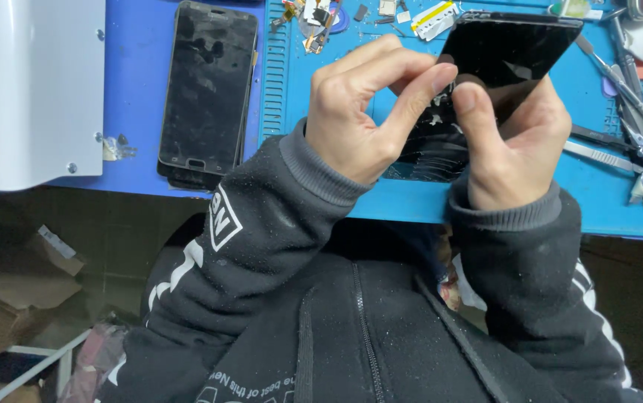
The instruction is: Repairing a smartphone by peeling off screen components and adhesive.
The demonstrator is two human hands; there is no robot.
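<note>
I hold a black phone screen panel (pixel 512 48) tilted up over the blue work mat (pixel 396 201). My right hand (pixel 515 149) grips its lower part from the right, thumb pressed on the cracked lower area. My left hand (pixel 366 112) pinches at the same cracked spot with index finger and thumb, beside the right thumb. Whitish shards or glue flecks show between the fingertips. Both arms wear dark grey sleeves.
A second dark phone (pixel 208 86) lies flat on the blue table to the left, on top of another device. A white machine housing (pixel 34 89) stands at far left. Tweezers and metal tools (pixel 635 142) lie at right. Small parts (pixel 314 19) are scattered at the top.
</note>
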